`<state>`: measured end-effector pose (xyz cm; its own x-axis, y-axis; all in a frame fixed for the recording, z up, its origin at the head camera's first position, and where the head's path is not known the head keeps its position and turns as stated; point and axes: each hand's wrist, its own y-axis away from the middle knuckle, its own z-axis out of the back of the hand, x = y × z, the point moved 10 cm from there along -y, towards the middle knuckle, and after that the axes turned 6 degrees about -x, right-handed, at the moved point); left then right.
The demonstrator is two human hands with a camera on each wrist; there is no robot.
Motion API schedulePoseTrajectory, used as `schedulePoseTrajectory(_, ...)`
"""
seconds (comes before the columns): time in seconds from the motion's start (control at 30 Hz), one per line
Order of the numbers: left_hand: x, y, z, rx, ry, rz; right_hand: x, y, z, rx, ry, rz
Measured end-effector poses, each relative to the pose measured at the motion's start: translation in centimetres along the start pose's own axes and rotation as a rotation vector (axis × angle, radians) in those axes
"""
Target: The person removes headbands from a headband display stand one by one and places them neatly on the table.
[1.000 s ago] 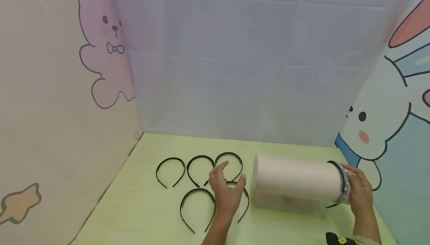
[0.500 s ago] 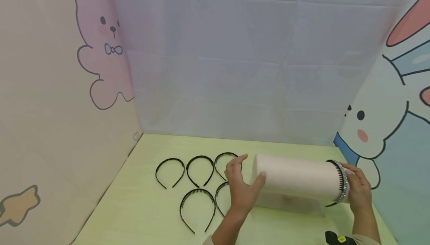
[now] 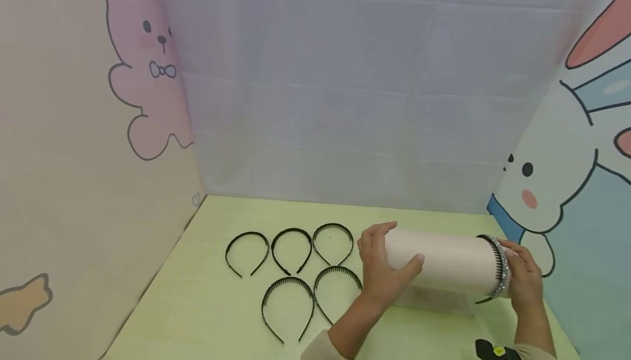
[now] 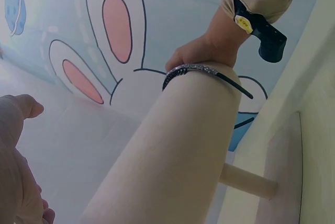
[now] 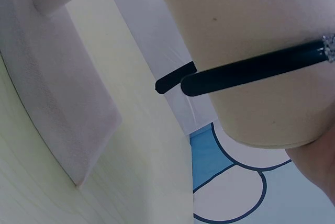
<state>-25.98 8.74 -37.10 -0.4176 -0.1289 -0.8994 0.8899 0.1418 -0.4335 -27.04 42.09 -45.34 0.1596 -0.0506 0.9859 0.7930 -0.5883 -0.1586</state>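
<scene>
A cream, cylinder-shaped headband display stand (image 3: 443, 258) lies horizontally above its base (image 3: 439, 301) on the table's right side. Around its right end sits a black toothed headband (image 4: 193, 68) with a glittery silver band; its dark tips (image 5: 230, 80) show in the right wrist view. My right hand (image 3: 526, 283) grips that end of the stand, just beyond the headband, fingers on top. At the opposite end is my left hand (image 3: 384, 272), its thumb and fingers spread around the cylinder. In the left wrist view those fingers (image 4: 23, 110) appear apart from it.
Several black headbands lie left of the stand: three in the back row, including a middle one (image 3: 292, 229), and two in front, one of them (image 3: 287, 279) further left. A post (image 4: 248, 181) joins cylinder and base. Cartoon-printed sheets (image 3: 315, 102) enclose the table (image 3: 197, 300).
My left hand has moved right, from above the loose headbands to the left end of the display stand. My right hand and the headband on the stand stay nearly in place.
</scene>
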Motion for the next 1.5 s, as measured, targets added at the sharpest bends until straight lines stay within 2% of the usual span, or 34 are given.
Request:
schedulePoseTrajectory(0.13, -0.2, 0.0, -1.7, 0.075, -0.042, -0.022, 0.1, 0.0, 0.0, -0.004, -0.030, 0.004)
schedulePoseTrajectory(0.23, -0.4, 0.1, -2.7, 0.103, -0.081, -0.052, 0.0, 0.1, -0.1, 0.002, -0.047, 0.002)
schedulePoseTrajectory(0.47, -1.1, 0.4, -5.3, 0.202, -0.191, -0.173, 0.0, 0.1, -0.3, 0.019, -0.065, 0.009)
schedulePoseTrajectory(0.67, -0.3, 0.4, -7.5, 0.300, -0.302, -0.180, -0.1, -0.1, -0.3, 0.025, -0.046, 0.000)
schedulePoseTrajectory(0.83, -0.2, 0.3, -8.9, 0.342, -0.372, -0.235, 0.1, -0.1, -0.4, 0.037, -0.051, 0.007)
schedulePoseTrajectory(0.93, -0.3, 0.1, -9.7, 0.361, -0.403, -0.260, -0.1, -0.3, -0.3, 0.054, -0.064, 0.034)
schedulePoseTrajectory(1.07, 0.0, 0.0, -10.6, 0.393, -0.420, -0.257, -1.2, -1.0, 0.1, 0.074, -0.088, 0.082)
schedulePoseTrajectory(1.13, 0.0, -0.1, -11.1, 0.407, -0.432, -0.258, -1.4, -1.2, 0.3, 0.075, -0.059, 0.098)
schedulePoseTrajectory(1.23, -0.1, -0.2, -11.8, 0.424, -0.459, -0.275, -1.2, -1.1, 0.3, 0.066, -0.066, 0.074)
schedulePoseTrajectory(1.3, -0.2, -0.3, -12.3, 0.441, -0.483, -0.288, -0.6, -0.8, 0.0, 0.066, -0.034, 0.048)
schedulePoseTrajectory(1.5, -0.6, -0.4, -13.9, 0.521, -0.546, -0.349, 0.1, -0.1, -0.4, 0.043, -0.053, -0.006)
